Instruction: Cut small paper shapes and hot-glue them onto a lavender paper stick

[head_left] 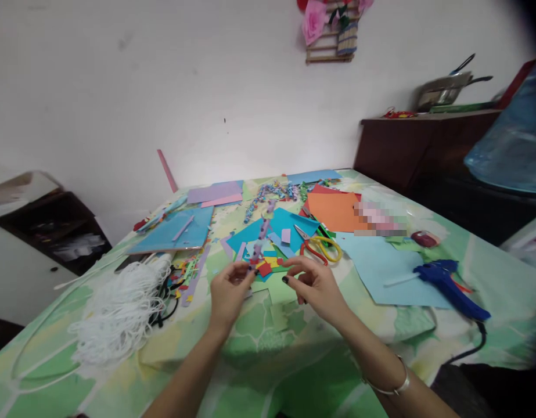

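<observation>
My left hand (233,287) is closed, thumb against fingers, at the lower end of a thin lavender strand with dark spots (261,235). The strand runs up and away from the fingertips over the paper pile. To the right, my right hand (313,285) has its thumb and index finger apart, with nothing visible between them. Just beyond the hands lie small scraps of red paper (265,269) and yellow paper, on blue paper sheets (241,233). Scissors with red and yellow handles (322,248) rest beyond my right hand.
A blue glue gun (450,284) lies on a light blue sheet (372,267) at right. Orange paper (333,210) is behind it. A bundle of white cord (119,307) and a blue folder (172,229) are at left. Curled strands (272,190) lie at the back.
</observation>
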The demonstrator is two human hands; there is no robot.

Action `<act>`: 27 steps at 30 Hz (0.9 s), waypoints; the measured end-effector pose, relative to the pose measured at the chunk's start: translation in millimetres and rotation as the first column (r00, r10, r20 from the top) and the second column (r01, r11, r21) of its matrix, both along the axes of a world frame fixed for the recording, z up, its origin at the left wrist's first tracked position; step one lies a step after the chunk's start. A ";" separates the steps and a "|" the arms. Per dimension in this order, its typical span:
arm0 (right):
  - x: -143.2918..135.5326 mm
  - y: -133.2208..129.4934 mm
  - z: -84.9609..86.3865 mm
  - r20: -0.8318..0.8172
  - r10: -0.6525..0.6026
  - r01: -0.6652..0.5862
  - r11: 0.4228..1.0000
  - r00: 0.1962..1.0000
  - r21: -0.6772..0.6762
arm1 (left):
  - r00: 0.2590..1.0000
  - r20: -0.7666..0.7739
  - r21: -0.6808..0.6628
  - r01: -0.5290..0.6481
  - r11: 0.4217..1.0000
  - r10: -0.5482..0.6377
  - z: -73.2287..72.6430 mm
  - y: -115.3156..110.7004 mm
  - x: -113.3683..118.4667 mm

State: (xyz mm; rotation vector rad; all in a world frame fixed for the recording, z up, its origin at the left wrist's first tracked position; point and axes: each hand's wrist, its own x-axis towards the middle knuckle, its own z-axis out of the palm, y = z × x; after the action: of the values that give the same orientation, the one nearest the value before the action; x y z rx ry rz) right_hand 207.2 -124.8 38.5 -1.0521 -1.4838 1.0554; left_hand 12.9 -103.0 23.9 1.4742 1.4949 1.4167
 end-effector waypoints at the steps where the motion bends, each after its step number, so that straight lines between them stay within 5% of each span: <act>1: 8.6 -0.3 -3.1 0.041 -0.042 0.042 0.999 0.998 0.008 | 0.997 -0.073 0.006 -0.026 1.000 0.026 -0.9 10.2 -10.1; 4: 36.4 -5.2 -12.5 0.320 -0.115 0.107 0.993 0.940 0.043 | 0.913 -0.400 -0.046 -0.101 0.994 0.074 -2.0 41.6 -39.7; 8: 55.4 -22.1 -22.8 0.639 0.035 -0.048 0.999 0.768 0.003 | 0.824 -0.563 -0.079 -0.138 0.987 0.070 1.1 71.5 -62.9; 18: 44.2 -48.9 -24.5 0.715 0.127 -0.203 0.979 0.688 0.022 | 0.630 -0.777 -0.098 -0.156 0.983 0.022 -5.6 88.1 -79.4; 23: 45.3 -45.2 -24.2 0.787 0.193 -0.247 0.968 0.586 -0.054 | 0.606 -0.789 0.050 -0.108 0.993 0.105 1.3 75.2 -64.0; 27: 36.8 -20.6 -6.0 0.775 0.194 -0.274 0.961 0.601 -0.028 | 0.526 -0.834 -0.125 0.116 0.985 -0.168 2.8 75.0 -29.6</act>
State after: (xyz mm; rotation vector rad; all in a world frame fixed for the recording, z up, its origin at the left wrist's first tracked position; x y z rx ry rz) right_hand 244.0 -145.5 32.5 -1.3558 -2.4095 0.6925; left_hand -16.7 -28.0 26.7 2.3713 1.8426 0.4866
